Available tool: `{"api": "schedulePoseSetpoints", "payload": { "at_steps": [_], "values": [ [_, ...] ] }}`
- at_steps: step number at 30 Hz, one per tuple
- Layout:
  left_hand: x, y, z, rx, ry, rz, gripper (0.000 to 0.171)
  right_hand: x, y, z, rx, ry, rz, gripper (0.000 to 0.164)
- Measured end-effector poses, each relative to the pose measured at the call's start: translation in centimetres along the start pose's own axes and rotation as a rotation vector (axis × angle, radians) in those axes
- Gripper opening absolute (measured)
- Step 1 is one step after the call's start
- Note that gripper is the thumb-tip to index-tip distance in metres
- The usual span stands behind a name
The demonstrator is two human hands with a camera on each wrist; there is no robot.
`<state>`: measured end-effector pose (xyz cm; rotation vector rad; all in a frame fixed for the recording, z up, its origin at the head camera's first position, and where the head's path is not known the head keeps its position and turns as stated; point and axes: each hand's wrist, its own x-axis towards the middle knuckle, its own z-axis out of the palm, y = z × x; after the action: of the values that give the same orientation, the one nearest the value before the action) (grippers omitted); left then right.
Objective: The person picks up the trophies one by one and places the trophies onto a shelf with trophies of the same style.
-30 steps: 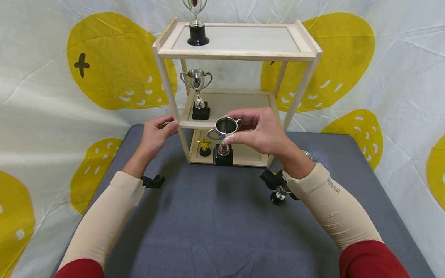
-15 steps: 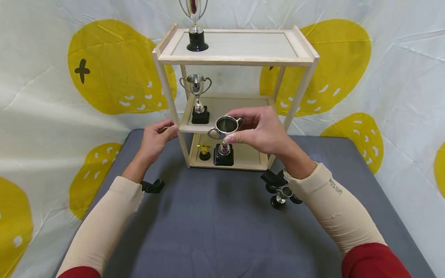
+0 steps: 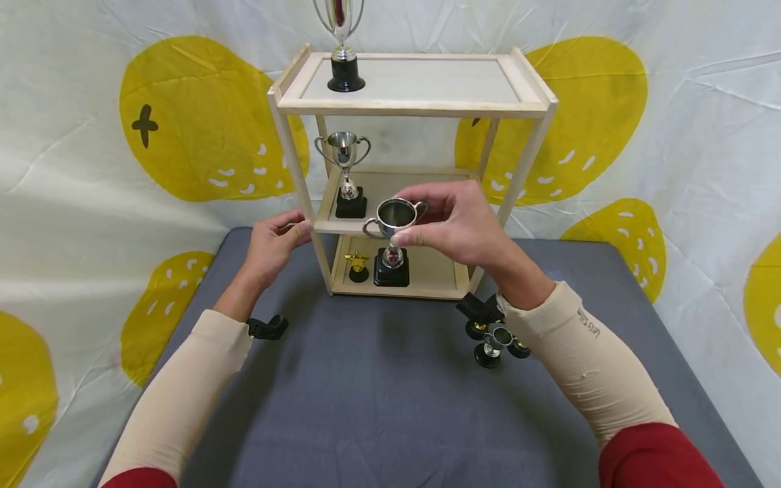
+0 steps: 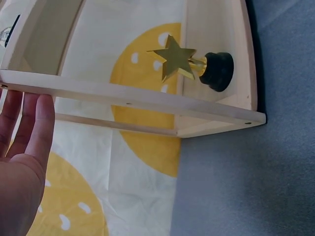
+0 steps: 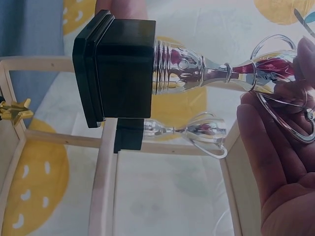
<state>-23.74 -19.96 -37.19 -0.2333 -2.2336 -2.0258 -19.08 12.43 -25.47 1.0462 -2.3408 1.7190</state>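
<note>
My right hand [image 3: 460,224] pinches the bowl of a silver two-handled trophy cup [image 3: 393,215], held upright in front of the shelf. Its square black base [image 5: 125,69] fills much of the right wrist view. My left hand [image 3: 272,247] touches the left front post of the wooden shelf [image 3: 415,105] with its fingertips, the fingers fairly straight along the post in the left wrist view. A second silver trophy cup [image 3: 344,152] stands at the left of the middle tier. Below it, on the bottom tier, is a small gold star trophy [image 4: 177,59] on a black base.
A tall silver trophy [image 3: 345,64] stands on the top tier at left, its upper part cut off. Several small trophies, among them a silver cup [image 3: 499,339], are on the grey-covered table [image 3: 366,400] beside my right forearm. A patterned cloth [image 3: 702,169] hangs behind.
The view has tilted, so the shelf sits lower in the frame. My right hand has raised the trophy cup very slightly against the shelf. My left hand stays at the post.
</note>
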Motion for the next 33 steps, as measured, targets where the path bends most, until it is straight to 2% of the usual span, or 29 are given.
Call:
{"api": "schedulePoseSetpoints", "payload": {
  "at_steps": [10, 33],
  "values": [
    [-0.1, -0.1, -0.1, -0.004, -0.005, 0.007, 0.04, 0.5, -0.2, -0.2, -0.007, 0.004, -0.016, 0.04],
    [-0.1, -0.1, 0.0, -0.002, -0.007, 0.011, 0.04, 1.5, -0.6, -0.6, -0.018, 0.043, 0.026, 0.04]
  ]
}}
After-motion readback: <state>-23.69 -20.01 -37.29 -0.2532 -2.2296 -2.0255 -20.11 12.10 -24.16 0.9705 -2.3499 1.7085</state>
